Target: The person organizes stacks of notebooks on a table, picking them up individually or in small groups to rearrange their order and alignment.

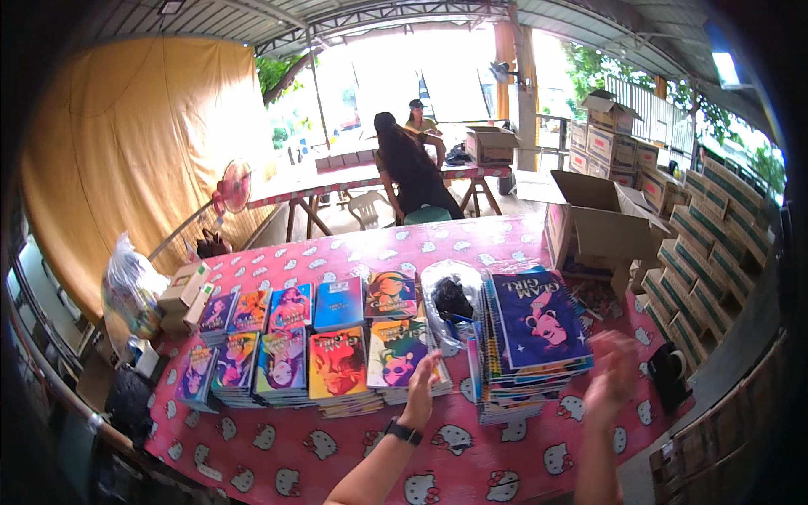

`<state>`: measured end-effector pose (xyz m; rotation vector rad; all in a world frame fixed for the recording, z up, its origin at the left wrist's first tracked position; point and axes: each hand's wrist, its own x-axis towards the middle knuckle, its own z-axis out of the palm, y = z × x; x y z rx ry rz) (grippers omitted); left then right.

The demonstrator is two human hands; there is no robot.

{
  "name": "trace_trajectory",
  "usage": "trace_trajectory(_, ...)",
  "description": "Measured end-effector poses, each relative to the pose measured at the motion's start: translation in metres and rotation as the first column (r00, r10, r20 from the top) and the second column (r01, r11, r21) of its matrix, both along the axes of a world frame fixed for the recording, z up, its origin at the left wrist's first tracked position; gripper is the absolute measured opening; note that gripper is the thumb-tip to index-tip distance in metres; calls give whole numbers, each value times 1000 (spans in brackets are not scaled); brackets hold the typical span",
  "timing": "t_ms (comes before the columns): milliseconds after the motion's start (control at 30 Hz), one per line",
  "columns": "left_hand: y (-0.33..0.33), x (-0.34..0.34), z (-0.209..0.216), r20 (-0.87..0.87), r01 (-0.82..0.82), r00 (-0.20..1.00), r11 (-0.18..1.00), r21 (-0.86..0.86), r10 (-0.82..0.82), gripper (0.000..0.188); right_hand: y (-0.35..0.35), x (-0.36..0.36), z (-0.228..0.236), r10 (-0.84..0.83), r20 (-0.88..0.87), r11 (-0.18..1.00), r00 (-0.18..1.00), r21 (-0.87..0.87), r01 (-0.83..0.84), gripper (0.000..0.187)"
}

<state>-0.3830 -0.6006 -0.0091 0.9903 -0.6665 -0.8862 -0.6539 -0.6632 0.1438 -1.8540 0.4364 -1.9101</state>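
A tall stack of spiral notebooks (539,324) stands in front of me, its top cover dark blue with a pink figure. My left hand (420,391), a black band on its wrist, is raised left of that stack with its fingers stretched out and nothing in them. It is nearest to a lower notebook pile with a rainbow cover (399,353). To the right of the tall stack my right hand (610,370) is held up, slightly blurred, fingers extended and holding nothing visible. Two rows of smaller notebook piles (337,362) with bright covers lie to the left.
The table (320,446) has a pink patterned cover. Behind the tall stack lies clear plastic with a black bundle (453,299). An open carton (602,219) stands at the far right, near stacked boxes (699,261). Two people (408,164) are at another table beyond.
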Motion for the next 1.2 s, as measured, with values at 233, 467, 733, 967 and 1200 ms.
trace_trajectory(233, 131, 67, -44, -136, 12, 991, 981, 195, 15, 20, 64, 210, -118, -31, -906, 991, 421, -83, -106, 63)
trace_trajectory(467, 232, 148, -47, -510, 333, 850, 885, 327, -132, 49, 96, 210, -196, 27, -720, 998, 694, 62, 25, 26)
trace_trajectory(733, 185, 153, -70, -499, 442, 835, 823, 356, -232, 67, 96, 226, -190, -331, -900, 941, 282, -292, 171, 46)
trace_trajectory(967, 193, 148, -64, -718, 565, 515, 815, -126, -468, 60, 161, 202, -98, 555, -785, 770, 274, 361, -526, 38)
trace_trajectory(1200, 262, 154, -131, -290, 345, 932, 784, 516, -218, 34, -25, 357, -121, 237, -866, 965, 440, 158, -210, 25)
